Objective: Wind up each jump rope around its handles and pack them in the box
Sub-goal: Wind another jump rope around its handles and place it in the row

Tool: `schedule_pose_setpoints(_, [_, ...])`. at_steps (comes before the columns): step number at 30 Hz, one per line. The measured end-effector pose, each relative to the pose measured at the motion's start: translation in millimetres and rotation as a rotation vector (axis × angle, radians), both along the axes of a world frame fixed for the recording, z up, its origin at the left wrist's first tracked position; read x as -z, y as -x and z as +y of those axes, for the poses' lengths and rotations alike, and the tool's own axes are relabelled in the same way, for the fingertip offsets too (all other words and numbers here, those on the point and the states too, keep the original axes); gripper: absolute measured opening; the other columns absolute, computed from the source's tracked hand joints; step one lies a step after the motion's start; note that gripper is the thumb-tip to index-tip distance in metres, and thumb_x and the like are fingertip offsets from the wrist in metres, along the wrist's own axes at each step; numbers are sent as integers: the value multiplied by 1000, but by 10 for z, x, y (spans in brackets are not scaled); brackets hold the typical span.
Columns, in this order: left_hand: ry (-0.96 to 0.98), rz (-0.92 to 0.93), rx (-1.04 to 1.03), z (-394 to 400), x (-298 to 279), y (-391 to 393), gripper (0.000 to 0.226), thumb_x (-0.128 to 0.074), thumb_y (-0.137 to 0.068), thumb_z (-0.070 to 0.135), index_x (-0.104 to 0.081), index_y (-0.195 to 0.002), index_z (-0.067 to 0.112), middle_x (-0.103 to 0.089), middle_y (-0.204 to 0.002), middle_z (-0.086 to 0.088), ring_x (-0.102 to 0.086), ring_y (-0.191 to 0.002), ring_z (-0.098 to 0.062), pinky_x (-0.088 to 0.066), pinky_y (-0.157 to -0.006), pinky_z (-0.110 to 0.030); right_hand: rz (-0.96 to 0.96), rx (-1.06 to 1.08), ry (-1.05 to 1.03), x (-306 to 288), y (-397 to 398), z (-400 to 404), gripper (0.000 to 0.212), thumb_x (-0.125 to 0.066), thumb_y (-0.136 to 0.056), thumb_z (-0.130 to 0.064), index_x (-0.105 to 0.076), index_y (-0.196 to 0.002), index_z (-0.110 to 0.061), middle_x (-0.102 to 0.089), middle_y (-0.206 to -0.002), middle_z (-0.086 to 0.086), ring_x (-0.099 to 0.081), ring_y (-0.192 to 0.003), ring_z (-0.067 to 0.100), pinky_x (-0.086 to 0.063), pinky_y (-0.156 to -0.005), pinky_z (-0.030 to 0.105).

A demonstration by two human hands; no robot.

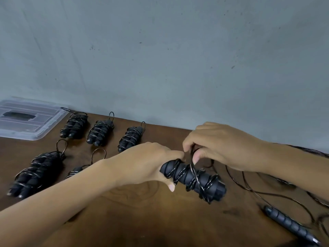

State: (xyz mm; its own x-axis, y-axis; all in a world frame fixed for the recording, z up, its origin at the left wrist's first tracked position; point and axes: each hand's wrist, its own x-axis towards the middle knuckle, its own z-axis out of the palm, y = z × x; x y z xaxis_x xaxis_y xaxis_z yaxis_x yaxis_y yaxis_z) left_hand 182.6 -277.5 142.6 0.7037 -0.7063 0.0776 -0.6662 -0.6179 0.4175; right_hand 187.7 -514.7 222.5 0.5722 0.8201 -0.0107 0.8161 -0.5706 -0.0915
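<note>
Left hand (142, 163): fingers curled round one end of the paired handles, thumb underneath; firm hold.
Right hand (219, 145): thumb and fingers pinch a strand of cord just above the handles; closed on the cord.
Paired handles (194, 180): 2 black ribbed grips held side by side, raised a little over the table, partly wrapped in cord, free end pointing right and toward the viewer.
Cord (193, 168): black with pale flecks; several turns lie around the handles, and one strand rises to the right hand.
Wound bundles: 5 counted on the table, all to the left of the hands. Back row of 3: (74, 125), (100, 131), (130, 137). Front row of 2: a large one (37, 173) and one mostly hidden behind the left forearm (75, 171). Each shows a small loop of cord at its far end.
Loose rope: 1 unwound handle (290, 223) at the near right corner, with slack cord (258, 184) trailing in loops under the right forearm; whether more than one rope lies there cannot be told.
Box (30, 120): 1 clear plastic container, lid on, at the far left corner, just beside the back row.
Table (160, 220): brown wood; far edge meets the grey wall (160, 50); bare surface lies beneath and in front of the hands.
</note>
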Motion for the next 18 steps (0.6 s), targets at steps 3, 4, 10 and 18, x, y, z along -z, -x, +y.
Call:
schedule_pose_setpoints(3, [25, -155, 7, 33, -3, -12, 34, -80, -91, 24, -51, -110, 29, -45, -81, 17, -43, -68, -9, -26, -58, -11, 253, 140, -227, 58, 75, 42, 8, -57, -100, -30, -56, -105, -36, -61, -106, -24, -56, -105, 2, -41, -86, 12])
schedule_pose_setpoints(4, [28, -147, -9, 31, -58, 6, 38, -81, -90, 24, -48, -109, 33, -44, -81, 18, -43, -68, -9, -28, -58, -13, 300, 156, -303, 91, 104, 54, 12, -59, -100, -23, -56, -105, -34, -61, -107, -22, -58, -105, 4, -42, -85, 12])
schedule_pose_setpoints(10, [53, -39, -42, 10, -102, 65, 69, -80, -80, 61, -28, -119, 37, -66, -84, -2, -59, -70, -22, -48, -64, -38, 560, 294, -733, 278, 40, 118, 32, -78, -88, -16, -57, -107, -31, -68, -101, -4, -68, -96, 14, -51, -98, 39])
schedule_pose_setpoints(18, [396, 76, -70, -22, -140, 140, 85, -85, -80, 41, -17, -131, 41, -75, -103, 9, -60, -67, -7, -49, -72, -21, 537, 409, -1012, 338, -47, 207, 20, -82, -80, -13, -73, -87, -31, -77, -90, 4, -75, -83, 19, -58, -87, 35])
